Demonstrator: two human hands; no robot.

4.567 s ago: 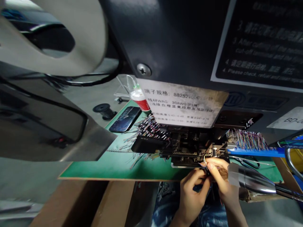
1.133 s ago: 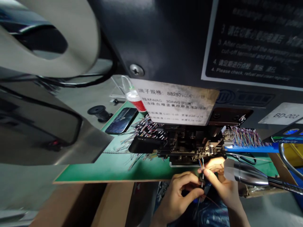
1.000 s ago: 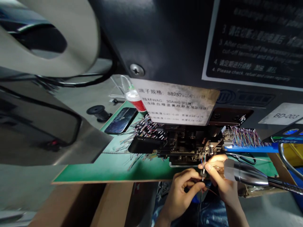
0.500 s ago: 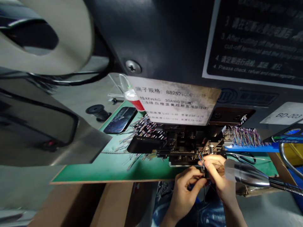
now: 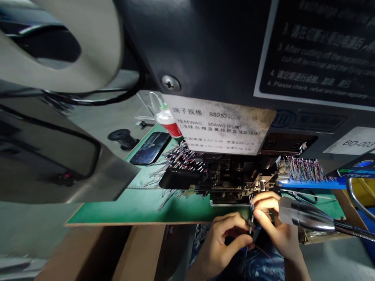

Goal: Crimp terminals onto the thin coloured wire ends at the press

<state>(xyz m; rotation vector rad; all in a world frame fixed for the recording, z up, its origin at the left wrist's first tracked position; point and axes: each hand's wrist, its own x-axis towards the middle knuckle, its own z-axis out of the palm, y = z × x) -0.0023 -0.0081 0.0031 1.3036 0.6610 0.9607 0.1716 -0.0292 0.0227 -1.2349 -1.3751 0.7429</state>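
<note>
Passage to the side of the right hand (image 5: 274, 222) is blocked by a chrome lamp head (image 5: 307, 216), and upward movement is barred by the crimping machine (image 5: 225, 175). Room is offered past the left hand (image 5: 222, 242) over the green desk mat (image 5: 117, 208), though the gap under the machine seems narrow. Between the hands, the way is crossed by the wire bundle (image 5: 251, 207).

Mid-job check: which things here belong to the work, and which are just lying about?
Part of the work: left hand, right hand, coloured wires, terminal crimping machine.
Lying about: scissors, phone, black spool, red-and-white bottle.
</note>
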